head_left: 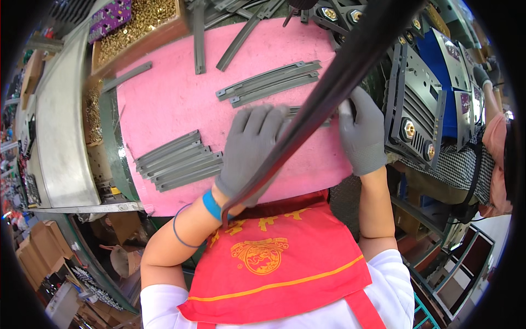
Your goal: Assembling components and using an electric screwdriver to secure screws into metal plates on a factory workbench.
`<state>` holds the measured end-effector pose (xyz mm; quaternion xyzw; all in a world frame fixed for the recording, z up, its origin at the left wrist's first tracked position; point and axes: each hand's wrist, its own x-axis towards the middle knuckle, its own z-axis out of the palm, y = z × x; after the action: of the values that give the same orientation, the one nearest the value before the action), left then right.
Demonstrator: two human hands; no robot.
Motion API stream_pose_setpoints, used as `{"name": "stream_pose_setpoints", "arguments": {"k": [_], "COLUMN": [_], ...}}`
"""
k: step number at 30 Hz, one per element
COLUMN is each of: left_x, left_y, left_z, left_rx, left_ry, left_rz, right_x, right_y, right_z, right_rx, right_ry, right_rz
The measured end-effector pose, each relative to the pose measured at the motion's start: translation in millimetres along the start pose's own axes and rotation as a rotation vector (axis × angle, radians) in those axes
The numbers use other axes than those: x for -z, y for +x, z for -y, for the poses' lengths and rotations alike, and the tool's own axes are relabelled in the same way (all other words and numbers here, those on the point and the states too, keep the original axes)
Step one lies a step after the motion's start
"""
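Note:
Both my hands wear grey knitted gloves. My left hand (pixel 251 145) is over the left end of a grey metal strip (pixel 295 111), its fingers bent down and closed on it, slightly blurred. At the strip's right end is my right hand (pixel 362 134), its fingers curled in; a dark band hides part of that grip. Beyond them, several grey metal strips (pixel 268 82) with small end tabs lie side by side on a pink sheet (pixel 175 104). Another row of metal strips (pixel 178 160) sits left of my left hand.
A dark band (pixel 323 93) crosses the view diagonally. Loose strips (pixel 241 41) lie at the far edge, near a wooden tray (pixel 181 27) of small brass-coloured parts (pixel 145 33). Perforated metal panels (pixel 416 104) with brass fittings stand at right, near another person's arm (pixel 494 142).

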<state>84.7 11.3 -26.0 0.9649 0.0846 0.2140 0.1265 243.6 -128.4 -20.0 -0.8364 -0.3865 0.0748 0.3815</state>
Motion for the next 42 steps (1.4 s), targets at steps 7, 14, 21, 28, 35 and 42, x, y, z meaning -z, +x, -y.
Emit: {"name": "stream_pose_setpoints", "arguments": {"k": [7, 14, 21, 28, 35, 42], "left_x": [15.6, 4.5, 25.3, 44.9, 122.5, 87.7], "left_y": [-4.6, 16.1, 3.4, -18.6, -100.3, -144.8], "left_z": [8.7, 34.9, 35.0, 44.4, 74.8, 44.4], "left_rx": [0.088, 0.145, 0.075, 0.179, 0.457, 0.570], "left_ry": [-0.146, -0.080, 0.003, -0.232, 0.163, 0.189], "left_rz": [0.103, 0.072, 0.190, 0.082, -0.064, 0.154], "right_x": [-17.4, -18.6, -35.0, -34.8, -55.0, -127.0], "right_y": [44.7, 48.6, 71.3, 74.7, 44.5, 40.0], "right_z": [3.2, -3.5, -11.3, 11.0, 72.2, 125.5], "right_rx": [0.234, 0.207, 0.364, 0.360, 0.459, 0.760], "right_ry": [-0.342, -0.163, -0.122, -0.456, -0.043, -0.041], "right_rz": [-0.100, -0.049, 0.138, -0.039, 0.259, 0.570]}}
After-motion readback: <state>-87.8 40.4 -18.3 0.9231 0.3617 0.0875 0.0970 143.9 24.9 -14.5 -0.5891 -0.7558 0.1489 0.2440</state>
